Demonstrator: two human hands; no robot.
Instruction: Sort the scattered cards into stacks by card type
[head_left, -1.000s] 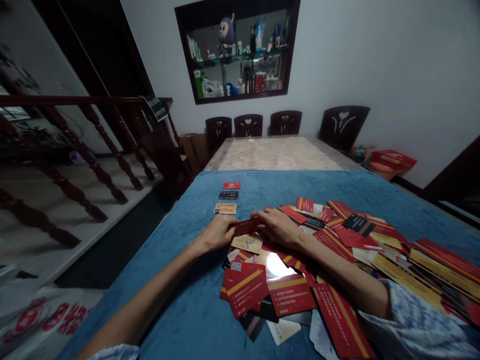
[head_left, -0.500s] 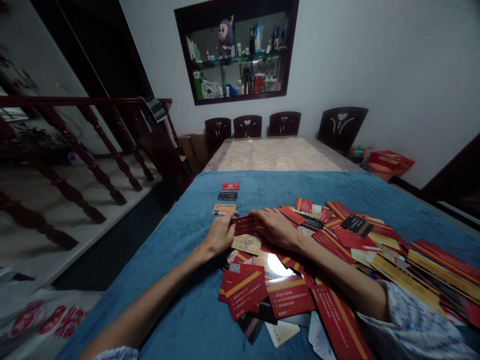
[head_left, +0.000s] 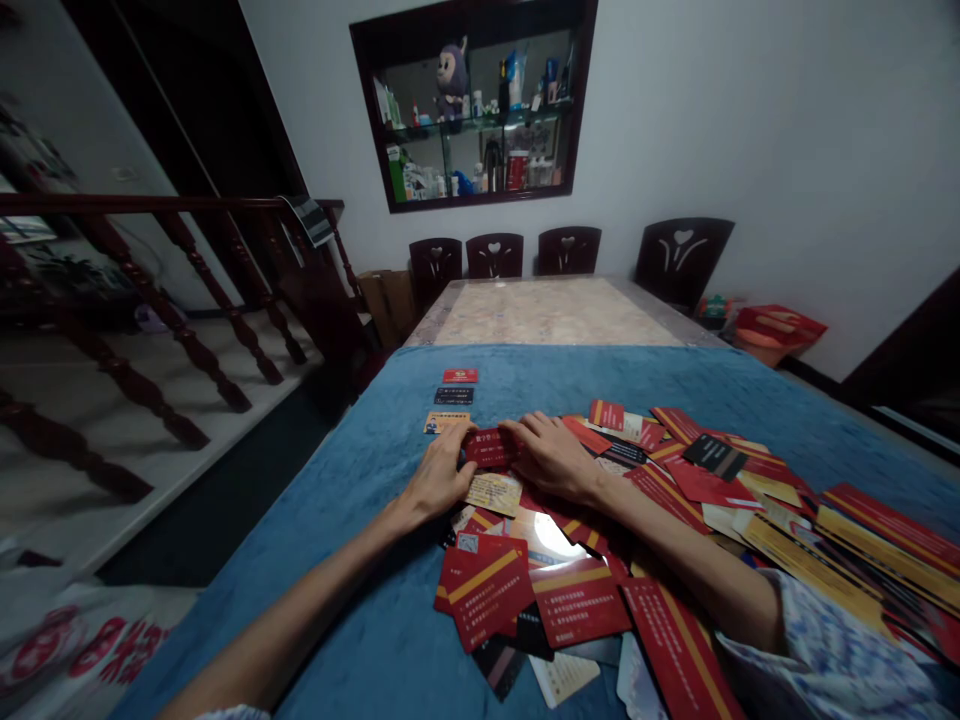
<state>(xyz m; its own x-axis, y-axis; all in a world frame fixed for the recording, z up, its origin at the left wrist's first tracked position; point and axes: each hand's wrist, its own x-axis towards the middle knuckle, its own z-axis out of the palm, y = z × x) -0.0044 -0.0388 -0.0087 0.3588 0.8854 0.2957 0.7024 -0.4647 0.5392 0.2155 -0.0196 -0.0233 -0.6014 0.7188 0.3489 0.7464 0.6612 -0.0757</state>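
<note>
A dark red card (head_left: 491, 450) with pale lettering is held between my two hands above the near pile. My left hand (head_left: 441, 470) grips its left end, thumb below and fingers over the top edge. At its right end, my right hand (head_left: 551, 455) has closed fingers on the card. Just under it lies a yellow printed card (head_left: 494, 493). Beyond my left hand, a column on the cloth holds a yellow card (head_left: 448, 422), a black card (head_left: 454, 396) and a red card (head_left: 460, 376), lying apart from one another.
Red cards with yellow stripes (head_left: 491, 590) overlap in a loose heap toward me. More yellow cards (head_left: 814, 565) spread to the right. A blue cloth (head_left: 337, 560) covers the near table. Dark chairs (head_left: 570, 250) stand at the far end; a wooden railing (head_left: 172, 203) runs along the left.
The dark red card has tilted so that more of its printed face shows. Both hands stay on it, nearly in place. The laid-out cards have not moved.
</note>
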